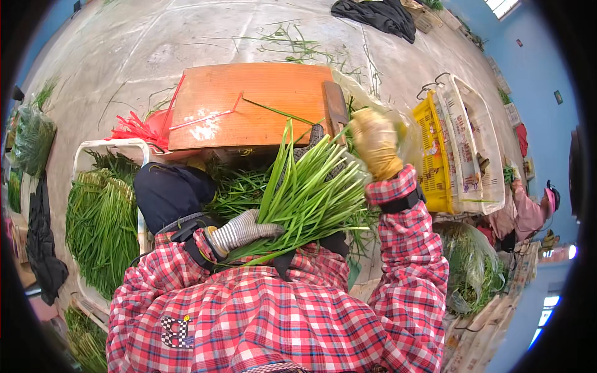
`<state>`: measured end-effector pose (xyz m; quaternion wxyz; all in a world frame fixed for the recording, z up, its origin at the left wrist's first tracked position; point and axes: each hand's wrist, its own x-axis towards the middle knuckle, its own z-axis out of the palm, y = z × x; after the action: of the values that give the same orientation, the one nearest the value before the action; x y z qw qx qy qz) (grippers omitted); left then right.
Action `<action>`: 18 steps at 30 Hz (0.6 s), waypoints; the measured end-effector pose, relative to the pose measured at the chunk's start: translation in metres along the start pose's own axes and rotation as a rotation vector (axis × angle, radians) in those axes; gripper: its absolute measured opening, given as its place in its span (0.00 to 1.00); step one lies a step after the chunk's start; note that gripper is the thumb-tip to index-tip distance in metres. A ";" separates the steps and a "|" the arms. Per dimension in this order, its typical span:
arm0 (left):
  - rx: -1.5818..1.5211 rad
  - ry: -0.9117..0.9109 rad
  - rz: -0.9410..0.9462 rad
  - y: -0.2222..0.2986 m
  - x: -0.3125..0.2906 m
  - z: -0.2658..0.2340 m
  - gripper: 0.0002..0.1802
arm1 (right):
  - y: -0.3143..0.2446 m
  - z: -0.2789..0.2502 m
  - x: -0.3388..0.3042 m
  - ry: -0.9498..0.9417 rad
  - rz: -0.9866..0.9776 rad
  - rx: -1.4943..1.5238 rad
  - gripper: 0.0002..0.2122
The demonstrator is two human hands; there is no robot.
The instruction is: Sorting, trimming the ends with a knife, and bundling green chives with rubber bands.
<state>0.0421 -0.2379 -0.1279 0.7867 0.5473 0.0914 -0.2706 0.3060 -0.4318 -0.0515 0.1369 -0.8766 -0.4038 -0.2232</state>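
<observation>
A loose bunch of garlic chives (317, 193) lies over my lap, its leaves fanning up and to the right. My left hand (245, 233), in a grey striped glove, is closed on the bunch's lower left side. Beyond the upper right ends, my right hand (377, 144) is raised in a yellow glove, slightly blurred. Its fingers look curled in, and what they hold, if anything, cannot be made out. Just ahead stands an orange wooden board (249, 102) with a single green stalk and a red strip on it. Some dark grey patterned fabric is partly hidden behind the leaves.
Left of me, a white crate (78, 163) holds stacked chives. Red plastic strips (134, 129) lie beside the board. A yellow crate (429, 155) and a white crate (460, 143) stand to the right, near a plastic bag of greens (469, 267). Another person (528, 208) is at far right.
</observation>
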 end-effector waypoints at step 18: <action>0.150 -0.050 0.004 -0.016 0.009 -0.005 0.25 | -0.068 -0.028 0.066 -0.835 -0.319 0.483 0.08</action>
<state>0.0418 -0.2399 -0.1466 0.7459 0.5981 0.0501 -0.2888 0.2839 -0.3578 0.0100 0.1270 -0.7618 -0.5929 0.2280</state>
